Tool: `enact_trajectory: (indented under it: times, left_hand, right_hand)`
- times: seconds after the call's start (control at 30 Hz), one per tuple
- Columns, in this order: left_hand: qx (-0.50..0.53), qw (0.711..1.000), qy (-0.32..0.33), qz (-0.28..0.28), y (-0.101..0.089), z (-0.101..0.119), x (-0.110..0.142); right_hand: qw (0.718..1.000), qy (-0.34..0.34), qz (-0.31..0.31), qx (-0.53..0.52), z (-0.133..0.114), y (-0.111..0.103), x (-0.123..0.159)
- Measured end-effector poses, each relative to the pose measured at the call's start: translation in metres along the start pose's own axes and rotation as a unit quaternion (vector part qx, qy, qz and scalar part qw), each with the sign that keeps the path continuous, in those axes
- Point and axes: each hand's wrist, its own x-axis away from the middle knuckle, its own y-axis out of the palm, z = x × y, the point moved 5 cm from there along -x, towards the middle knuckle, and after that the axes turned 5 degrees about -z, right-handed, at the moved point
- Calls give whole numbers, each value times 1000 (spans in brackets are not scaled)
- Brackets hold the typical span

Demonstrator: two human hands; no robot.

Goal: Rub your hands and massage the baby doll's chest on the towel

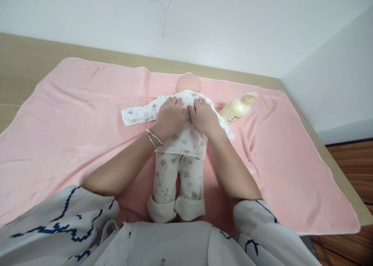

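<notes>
A baby doll (pixel 194 180) in a white printed top and trousers lies stretched out, its bald head (pixel 189 83) at the far end; no face shows. My left hand (pixel 171 116) rests flat on the left part of the doll's upper body, fingers extended. Beside it, my right hand (pixel 203 115) lies on the right part, palm down, with the thumbs close together. Neither hand grips anything that I can see. The left sleeve (pixel 140 113) of the doll's top spreads out sideways. Close to the right sleeve, a cream pump bottle (pixel 237 109) lies tilted on its side.
Beneath the doll a pink blanket (pixel 96 102) with some folds covers most of the wooden table (pixel 26 60). A white wall (pixel 227 28) rises behind the table's far edge. Brown wood-grain panelling (pixel 352 165) shows low at the right.
</notes>
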Motion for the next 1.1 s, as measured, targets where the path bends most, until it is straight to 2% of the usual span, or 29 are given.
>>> enact_trajectory:
  times: [0.1,0.17,0.3,0.47,0.63,0.77,0.83,0.97,1.1]
  left_hand:
    - [-13,1000,19,-17,-9,15,6]
    - [3,999,23,-24,-13,17,5]
    - [49,998,-15,-39,-16,0,-6]
    - [38,997,-23,-64,-7,-16,-17]
    - [-1,998,-34,-48,-2,-6,-7]
    - [-17,999,9,-32,-14,11,2]
    - [-2,999,21,-38,-20,13,1]
    - [42,996,-18,-71,-18,-3,-10]
    - [36,997,-35,-55,0,-24,-21]
  right_hand:
    - [1000,10,10,1,9,9,-13]
    - [1000,8,17,11,7,11,-11]
    - [999,13,32,40,-8,6,9]
    - [997,8,31,71,-26,-1,24]
    - [1000,-8,7,28,-9,2,5]
    - [1000,-1,13,8,11,11,-15]
    - [1000,-5,12,5,14,13,-18]
    - [999,-37,-27,8,7,5,-5]
    - [998,-31,-44,31,-8,-9,16]
